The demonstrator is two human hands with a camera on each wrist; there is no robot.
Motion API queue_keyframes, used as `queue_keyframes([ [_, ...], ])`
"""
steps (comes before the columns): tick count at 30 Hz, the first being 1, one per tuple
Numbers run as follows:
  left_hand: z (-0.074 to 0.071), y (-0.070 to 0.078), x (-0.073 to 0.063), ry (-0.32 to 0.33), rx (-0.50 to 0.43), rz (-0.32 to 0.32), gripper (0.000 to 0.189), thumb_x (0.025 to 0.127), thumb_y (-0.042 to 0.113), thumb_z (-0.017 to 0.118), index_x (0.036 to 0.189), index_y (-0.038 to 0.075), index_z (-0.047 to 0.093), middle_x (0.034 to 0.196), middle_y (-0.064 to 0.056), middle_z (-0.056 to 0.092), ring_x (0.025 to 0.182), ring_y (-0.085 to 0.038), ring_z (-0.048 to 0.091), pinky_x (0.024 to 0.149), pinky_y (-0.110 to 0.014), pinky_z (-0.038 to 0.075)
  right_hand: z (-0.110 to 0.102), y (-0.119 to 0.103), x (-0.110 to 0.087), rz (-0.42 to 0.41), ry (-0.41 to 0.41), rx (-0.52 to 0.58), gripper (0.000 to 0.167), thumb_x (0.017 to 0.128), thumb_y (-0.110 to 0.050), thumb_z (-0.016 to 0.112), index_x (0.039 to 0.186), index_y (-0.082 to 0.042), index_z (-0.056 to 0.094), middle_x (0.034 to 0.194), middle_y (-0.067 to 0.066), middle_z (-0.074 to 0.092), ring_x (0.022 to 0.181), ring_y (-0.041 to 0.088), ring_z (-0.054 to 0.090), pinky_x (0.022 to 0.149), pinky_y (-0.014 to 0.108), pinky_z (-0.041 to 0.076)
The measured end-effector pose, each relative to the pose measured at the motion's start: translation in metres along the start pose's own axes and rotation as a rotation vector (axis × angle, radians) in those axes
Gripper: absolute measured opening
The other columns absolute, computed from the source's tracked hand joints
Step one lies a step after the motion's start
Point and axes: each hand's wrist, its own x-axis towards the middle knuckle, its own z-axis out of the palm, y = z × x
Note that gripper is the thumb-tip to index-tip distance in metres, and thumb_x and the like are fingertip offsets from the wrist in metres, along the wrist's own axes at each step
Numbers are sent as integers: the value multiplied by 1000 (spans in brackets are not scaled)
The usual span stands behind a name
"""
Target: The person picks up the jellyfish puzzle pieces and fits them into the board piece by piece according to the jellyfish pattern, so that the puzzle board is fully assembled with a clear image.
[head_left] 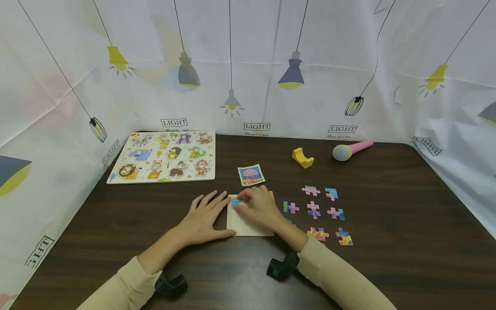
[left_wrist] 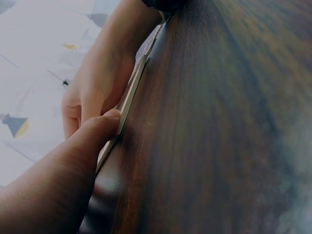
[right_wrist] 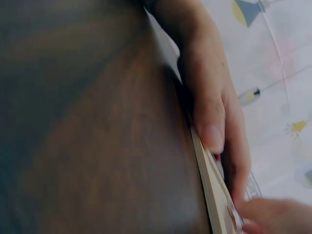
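A pale square wooden puzzle board (head_left: 249, 224) lies flat on the dark table. My left hand (head_left: 203, 219) rests beside it with fingers spread, the fingertips and thumb at its left edge. In the left wrist view, the left thumb (left_wrist: 105, 127) lies against the board's side. My right hand (head_left: 260, 209) reaches over the board and pinches a blue jigsaw piece (head_left: 235, 203) at the upper left corner; the fingers partly hide it. Right of the board lie several loose jigsaw pieces (head_left: 313, 209) in pink, blue and yellow, a few partly behind the right forearm.
Just behind the board lies a small picture card (head_left: 251, 175) with a pink sea creature. An animal peg board (head_left: 166, 157) stands back left. Toward the back right are a yellow curved block (head_left: 302, 158) and a pink toy microphone (head_left: 351, 150). A lamp-print cloth (head_left: 248, 64) encloses the table.
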Motion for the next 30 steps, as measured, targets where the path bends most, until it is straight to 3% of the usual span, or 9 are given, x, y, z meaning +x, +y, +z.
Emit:
queue_keyframes([
  [6,-1,1,1,-10,-8,-2,94,76,78,37,147,18,24,152,-3,17,138,-26,11,103,-53,9,-6,6,2,-24,-68,31,24,77,-31,73,97,-18,69,83,-8,59,81,13,42,72,35,31],
  [14,-1,2,0,0,-19,4,92,77,76,40,147,18,25,151,-4,18,137,-26,12,103,-53,10,0,7,3,-69,5,-12,25,74,-34,75,92,-18,69,77,-8,57,76,13,43,67,32,31],
  [30,-2,1,-1,0,-5,15,94,76,78,36,147,17,24,151,-3,20,137,-27,12,103,-53,10,1,8,2,-86,6,-26,25,76,-37,73,94,-20,70,78,-9,58,76,12,43,65,30,30],
])
